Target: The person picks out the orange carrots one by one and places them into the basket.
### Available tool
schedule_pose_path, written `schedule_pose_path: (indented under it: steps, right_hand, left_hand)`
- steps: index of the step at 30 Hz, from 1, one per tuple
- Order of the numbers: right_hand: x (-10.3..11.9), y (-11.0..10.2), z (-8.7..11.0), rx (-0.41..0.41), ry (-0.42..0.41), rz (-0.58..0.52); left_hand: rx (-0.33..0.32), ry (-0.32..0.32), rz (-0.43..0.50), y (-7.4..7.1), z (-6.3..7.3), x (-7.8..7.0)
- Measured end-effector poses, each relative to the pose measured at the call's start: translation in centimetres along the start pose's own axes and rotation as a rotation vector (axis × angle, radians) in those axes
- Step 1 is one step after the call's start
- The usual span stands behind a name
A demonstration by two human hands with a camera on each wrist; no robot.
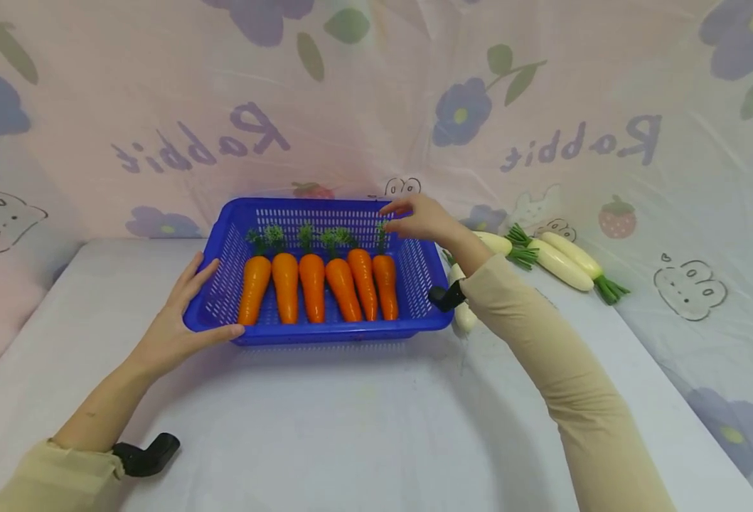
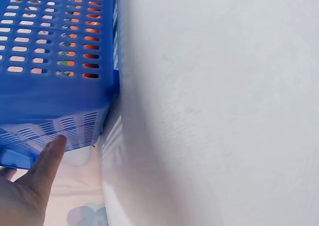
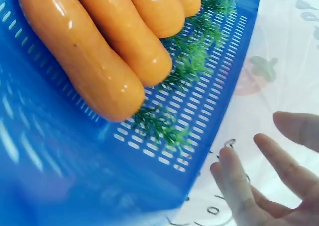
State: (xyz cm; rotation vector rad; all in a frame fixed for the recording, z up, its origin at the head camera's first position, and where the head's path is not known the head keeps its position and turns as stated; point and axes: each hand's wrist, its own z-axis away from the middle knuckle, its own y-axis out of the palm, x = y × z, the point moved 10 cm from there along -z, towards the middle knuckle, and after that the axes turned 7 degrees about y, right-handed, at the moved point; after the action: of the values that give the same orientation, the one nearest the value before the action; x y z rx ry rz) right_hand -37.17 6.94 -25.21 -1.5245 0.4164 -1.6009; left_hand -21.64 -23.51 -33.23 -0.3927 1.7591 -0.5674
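Note:
A blue plastic basket (image 1: 344,331) with slotted walls stands on the table near the back. Inside it several orange carrots (image 1: 312,288) lie side by side in a row, their feathery green tops (image 3: 192,61) toward the back wall. My left hand (image 1: 174,320) is at the basket's left end, its fingers stretched along the outer side and its thumb at the front rim. In the left wrist view a straight finger (image 2: 49,161) lies against the slotted wall. Over the back right corner hovers my right hand (image 1: 424,219), fingers loosely extended with nothing between them.
Right of the basket, several white radishes (image 1: 562,264) with green stems lie on the white tabletop (image 1: 350,419). One radish (image 1: 463,313) is close against the basket's right side, partly behind my right wrist. A patterned curtain (image 1: 363,92) hangs behind the table.

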Motion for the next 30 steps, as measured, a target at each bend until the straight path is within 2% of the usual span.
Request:
schedule_pose_path:
  steps: [7, 10, 16, 19, 22, 25, 30]
  right_hand:
    - [0.1, -1.9, 1.5, -0.06, -0.061, -0.109]
    - [-0.2, -2.3, 2.1, -0.077, -0.087, -0.115]
    - [-1.8, -2.9, 2.8, -0.122, -0.052, -0.12]
    - [-2.6, -3.1, 3.2, -0.144, -0.057, -0.126]
    - [-3.1, -3.4, 3.5, -0.168, -0.086, -0.129]
    - [-3.6, -3.7, 3.8, -0.199, -0.114, -0.129]
    - [-4.1, -4.5, 4.7, -0.277, -0.165, -0.102]
  left_hand:
    - [0.011, 0.028, -0.057, -0.4, -0.3, -0.5]
    - [0.016, 0.023, -0.069, -0.5, -0.2, -0.3]
    - [0.053, 0.039, -0.06, -0.9, -0.2, -0.5]
    - [0.039, 0.048, -0.09, -1.5, -0.3, -0.9]
    - [-0.025, 0.039, -0.112, -2.4, -0.2, -0.9]
    - [-0.13, 0.041, -0.128, -3.7, 0.1, -0.8]
    - [-0.301, 0.132, -0.153, -5.4, 0.5, -1.2]
